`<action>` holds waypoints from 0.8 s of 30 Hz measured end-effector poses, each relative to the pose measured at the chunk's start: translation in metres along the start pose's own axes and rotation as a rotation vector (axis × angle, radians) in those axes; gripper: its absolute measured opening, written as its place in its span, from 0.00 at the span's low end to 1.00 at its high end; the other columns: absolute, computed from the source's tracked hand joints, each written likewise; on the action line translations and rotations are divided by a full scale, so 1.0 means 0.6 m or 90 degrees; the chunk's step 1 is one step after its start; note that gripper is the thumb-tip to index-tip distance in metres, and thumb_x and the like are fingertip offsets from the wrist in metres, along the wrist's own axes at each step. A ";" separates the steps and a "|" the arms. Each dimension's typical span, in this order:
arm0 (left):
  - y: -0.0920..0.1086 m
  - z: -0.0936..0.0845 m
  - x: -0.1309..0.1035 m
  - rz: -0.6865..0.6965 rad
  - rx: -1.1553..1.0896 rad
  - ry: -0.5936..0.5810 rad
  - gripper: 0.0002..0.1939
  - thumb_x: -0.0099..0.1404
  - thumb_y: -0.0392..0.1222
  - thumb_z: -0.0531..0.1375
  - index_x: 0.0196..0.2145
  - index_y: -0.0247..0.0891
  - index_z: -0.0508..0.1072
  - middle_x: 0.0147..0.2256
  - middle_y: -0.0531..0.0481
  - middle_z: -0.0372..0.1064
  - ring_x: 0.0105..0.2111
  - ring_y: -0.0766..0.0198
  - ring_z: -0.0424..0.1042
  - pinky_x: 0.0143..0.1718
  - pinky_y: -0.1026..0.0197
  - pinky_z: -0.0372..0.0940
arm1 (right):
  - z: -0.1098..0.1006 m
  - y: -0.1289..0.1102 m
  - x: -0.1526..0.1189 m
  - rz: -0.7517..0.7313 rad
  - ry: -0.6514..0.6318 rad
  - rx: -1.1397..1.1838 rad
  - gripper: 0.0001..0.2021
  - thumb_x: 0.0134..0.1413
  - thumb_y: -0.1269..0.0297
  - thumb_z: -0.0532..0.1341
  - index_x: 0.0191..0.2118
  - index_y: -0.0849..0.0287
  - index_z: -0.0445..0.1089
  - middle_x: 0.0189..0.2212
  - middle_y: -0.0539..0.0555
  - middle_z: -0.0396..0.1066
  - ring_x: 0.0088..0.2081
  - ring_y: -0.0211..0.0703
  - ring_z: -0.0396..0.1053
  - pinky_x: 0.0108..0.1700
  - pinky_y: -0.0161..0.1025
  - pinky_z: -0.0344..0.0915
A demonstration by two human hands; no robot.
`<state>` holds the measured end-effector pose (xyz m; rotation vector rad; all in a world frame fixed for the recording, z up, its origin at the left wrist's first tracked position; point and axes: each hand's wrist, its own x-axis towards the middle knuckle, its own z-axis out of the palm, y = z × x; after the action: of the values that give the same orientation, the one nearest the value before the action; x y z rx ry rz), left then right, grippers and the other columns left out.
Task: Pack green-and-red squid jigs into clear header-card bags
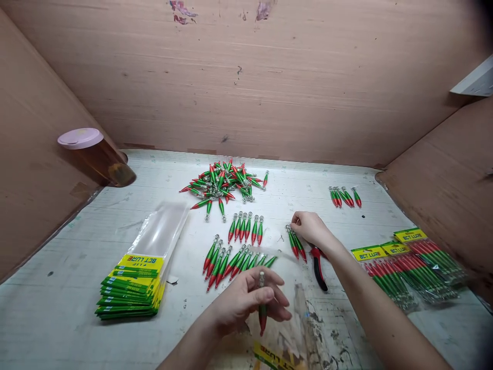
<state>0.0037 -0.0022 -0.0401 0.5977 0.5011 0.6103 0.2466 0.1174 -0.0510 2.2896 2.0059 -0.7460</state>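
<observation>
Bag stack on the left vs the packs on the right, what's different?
Contents: the bag stack looks flat and unfilled; the packs hold red-and-green lures.
Orientation: the bag stack has its printed end toward the person, text upside down; the packs have theirs at the far end, text upright.
Layout: the bag stack is one thick pile; the packs are three, overlapping side by side.
Shared: clear plastic, yellow BCT LURE print.

Green-and-red lure (262, 313), upright in the left hand (257, 298).
</observation>
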 end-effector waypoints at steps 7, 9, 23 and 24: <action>0.003 -0.012 0.009 0.050 -0.041 0.144 0.28 0.51 0.37 0.72 0.47 0.35 0.66 0.33 0.48 0.75 0.33 0.59 0.78 0.33 0.61 0.71 | 0.006 -0.019 0.016 -0.004 -0.044 -0.029 0.13 0.63 0.61 0.59 0.51 0.59 0.68 0.50 0.57 0.69 0.45 0.46 0.71 0.45 0.48 0.71; 0.004 -0.015 0.010 0.053 -0.023 0.166 0.29 0.51 0.36 0.72 0.48 0.35 0.66 0.33 0.47 0.75 0.34 0.59 0.78 0.35 0.60 0.71 | 0.007 -0.024 0.018 -0.019 -0.056 -0.032 0.14 0.63 0.61 0.59 0.52 0.59 0.67 0.50 0.57 0.69 0.45 0.46 0.71 0.46 0.49 0.70; 0.007 -0.026 0.010 0.058 0.059 0.199 0.25 0.54 0.37 0.70 0.47 0.36 0.66 0.35 0.46 0.76 0.36 0.58 0.78 0.37 0.59 0.70 | -0.005 -0.019 0.000 -0.105 -0.088 0.169 0.08 0.60 0.62 0.62 0.40 0.62 0.71 0.36 0.53 0.72 0.35 0.41 0.71 0.38 0.41 0.70; 0.006 -0.026 0.010 0.054 0.062 0.197 0.25 0.54 0.37 0.70 0.47 0.36 0.66 0.35 0.46 0.76 0.36 0.57 0.78 0.36 0.59 0.70 | -0.014 -0.019 0.000 -0.112 -0.074 0.217 0.08 0.56 0.62 0.64 0.37 0.62 0.70 0.31 0.51 0.71 0.32 0.40 0.70 0.35 0.40 0.69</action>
<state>-0.0027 0.0098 -0.0503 0.6218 0.8019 0.7678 0.2386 0.1223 -0.0400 2.1787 2.1909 -1.2942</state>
